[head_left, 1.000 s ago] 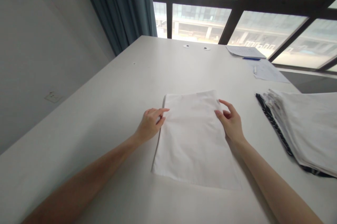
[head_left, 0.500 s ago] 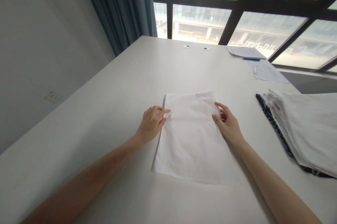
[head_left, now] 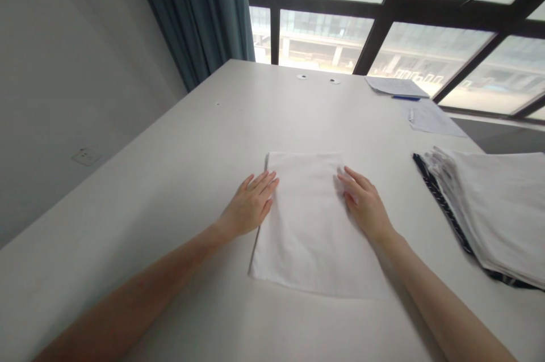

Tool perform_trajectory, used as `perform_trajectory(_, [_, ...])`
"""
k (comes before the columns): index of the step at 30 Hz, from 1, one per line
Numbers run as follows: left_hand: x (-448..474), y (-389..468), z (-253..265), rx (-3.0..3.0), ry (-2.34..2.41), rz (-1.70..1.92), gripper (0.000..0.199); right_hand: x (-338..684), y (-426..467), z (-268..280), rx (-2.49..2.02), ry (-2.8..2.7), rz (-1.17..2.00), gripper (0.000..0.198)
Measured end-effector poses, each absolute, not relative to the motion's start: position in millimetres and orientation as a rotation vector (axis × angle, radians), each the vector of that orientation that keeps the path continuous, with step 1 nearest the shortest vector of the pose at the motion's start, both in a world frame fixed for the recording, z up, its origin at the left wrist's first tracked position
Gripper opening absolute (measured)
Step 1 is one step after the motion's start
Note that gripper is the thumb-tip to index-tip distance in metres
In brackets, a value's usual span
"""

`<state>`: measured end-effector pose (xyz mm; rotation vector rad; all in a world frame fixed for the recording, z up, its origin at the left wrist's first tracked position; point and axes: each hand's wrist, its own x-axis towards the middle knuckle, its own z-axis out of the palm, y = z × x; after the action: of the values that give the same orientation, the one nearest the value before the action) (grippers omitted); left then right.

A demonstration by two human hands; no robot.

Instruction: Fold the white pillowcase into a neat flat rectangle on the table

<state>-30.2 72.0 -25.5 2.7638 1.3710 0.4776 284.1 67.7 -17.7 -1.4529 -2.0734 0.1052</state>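
Observation:
A folded white cloth (head_left: 313, 231) lies nearly flat on the white table (head_left: 179, 180) in front of me, with faint wrinkles across its lower half. My left hand (head_left: 251, 200) rests on the cloth's left edge, palm down and fingers stretched out. On the opposite side, my right hand (head_left: 365, 200) touches the right edge, its fingers extended over the fabric and the thumb below them. Neither hand grips the cloth.
To the right lies a stack of white cloths (head_left: 502, 209) on a dark patterned fabric (head_left: 445, 209). Papers (head_left: 438, 118) and a blue pen (head_left: 406, 98) are at the far right, by the window. A blue curtain (head_left: 200, 16) hangs beyond the table's left edge.
Both hands have gone from pinching the cloth's side edges to lying flatter on it with fingers extended. The cloth's top right corner has shifted slightly left and its top edge is straighter.

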Motion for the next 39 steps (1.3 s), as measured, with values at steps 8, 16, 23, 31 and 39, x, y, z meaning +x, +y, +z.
perform_trajectory(8, [-30.8, 72.6, -26.7, 2.734, 1.404, 0.389, 0.051, 264.2, 54.5, -8.9, -1.442, -2.537, 0.164, 0.047])
perform_trajectory(16, [-35.7, 75.5, -28.6, 2.712, 1.351, 0.511, 0.049, 268.4, 57.2, -11.9, -1.481, -2.601, 0.168, 0.05])
perform_trajectory(23, [-36.1, 77.1, -29.6, 2.681, 1.337, 0.471, 0.052, 274.1, 62.3, -11.2, -1.409, -2.626, 0.201, 0.048])
perform_trajectory(31, [-33.4, 68.8, -18.7, 2.787, 1.297, 0.43, 0.056, 248.0, 36.3, 7.1, -1.306, -2.754, 0.255, 0.048])
perform_trajectory(39, [-16.5, 20.8, 2.6, 2.878, 1.053, 0.193, 0.054, 241.5, 36.3, 4.0, -1.355, -2.708, 0.3, 0.049])
